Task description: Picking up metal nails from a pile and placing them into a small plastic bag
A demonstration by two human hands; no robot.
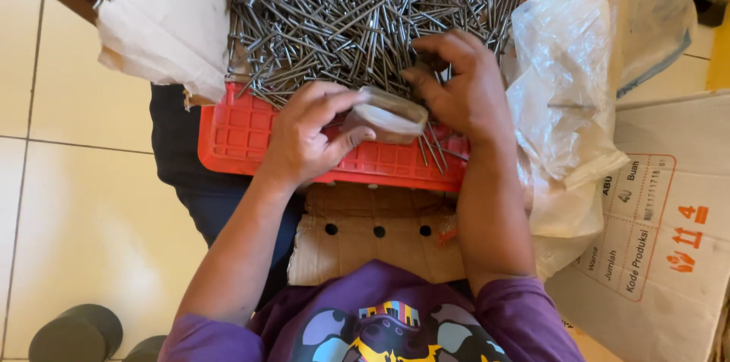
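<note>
Paper [163, 23] overhangs the tray's [243, 138] left edge. Left hand [304, 138] pinches a small translucent tub [389, 115], thumb and fingers on its rim; it looks light and flexible, best held by the rim. Right hand [460, 92] presses curled fingers into the nails [342, 12], which are stiff, sharp, likely slippery. Bag [566, 96] and carton [665, 233] crowd the right; floor [84, 202] opens leftward.

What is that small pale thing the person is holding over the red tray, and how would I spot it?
Find the red plastic tray heaped with long grey steel nails. At its near edge, the left hand and right hand meet over a small roll of translucent tape. It is the only pale, rounded, soft-looking thing there; everything around it is thin, straight and metallic.
</note>
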